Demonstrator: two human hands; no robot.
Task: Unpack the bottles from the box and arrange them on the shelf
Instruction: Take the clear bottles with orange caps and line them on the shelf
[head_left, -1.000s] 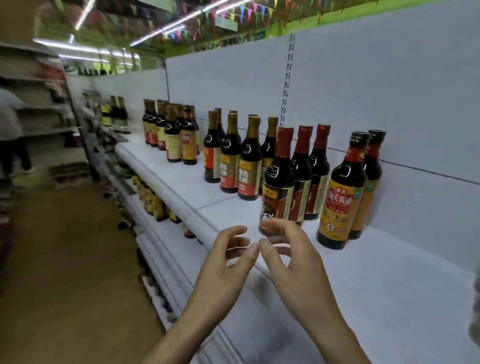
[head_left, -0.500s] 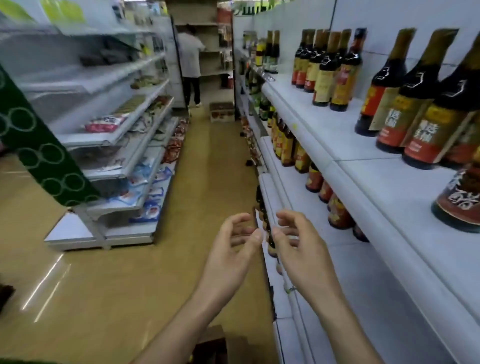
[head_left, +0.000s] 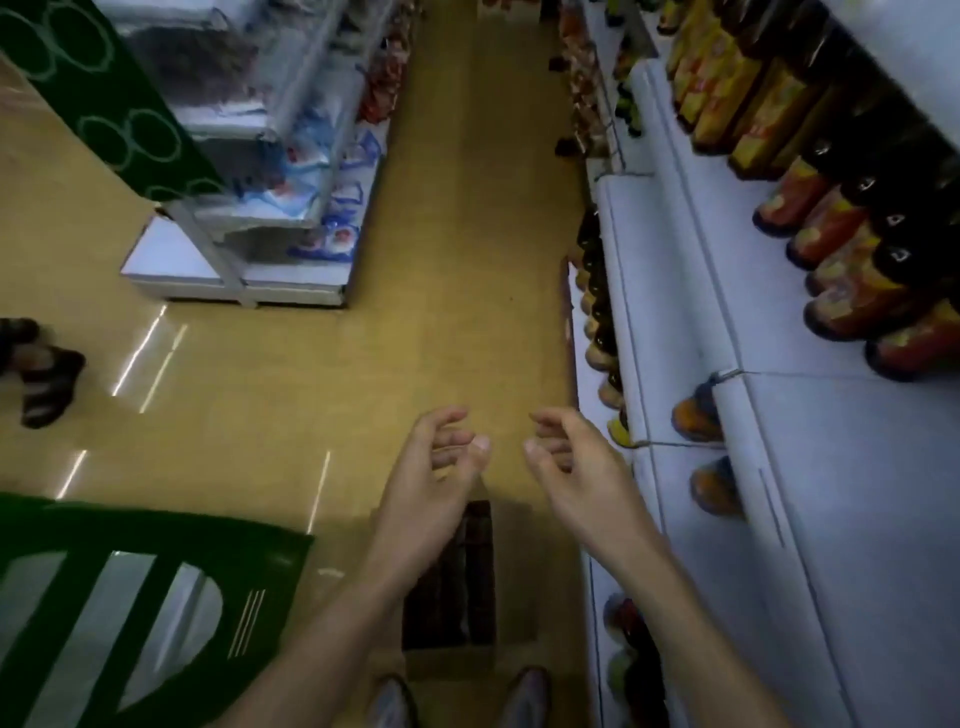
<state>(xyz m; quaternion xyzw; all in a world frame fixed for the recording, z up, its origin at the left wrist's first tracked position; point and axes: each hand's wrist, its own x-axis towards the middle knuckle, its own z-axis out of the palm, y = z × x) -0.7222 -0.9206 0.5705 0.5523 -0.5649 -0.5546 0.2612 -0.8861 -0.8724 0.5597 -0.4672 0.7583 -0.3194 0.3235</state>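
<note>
I see the brown cardboard box (head_left: 513, 571) open on the shiny yellow floor (head_left: 260, 415), right by the foot of the white shelf (head_left: 675, 270). Dark round bottles (head_left: 467, 587) sit packed in rows inside it. My left hand (head_left: 431, 483) and right hand (head_left: 576, 467) hang over the box, fingers softly bent, holding and touching nothing. More dark shelf bottles (head_left: 831, 223) with red and yellow labels stand near the shelf's back edge.
</note>
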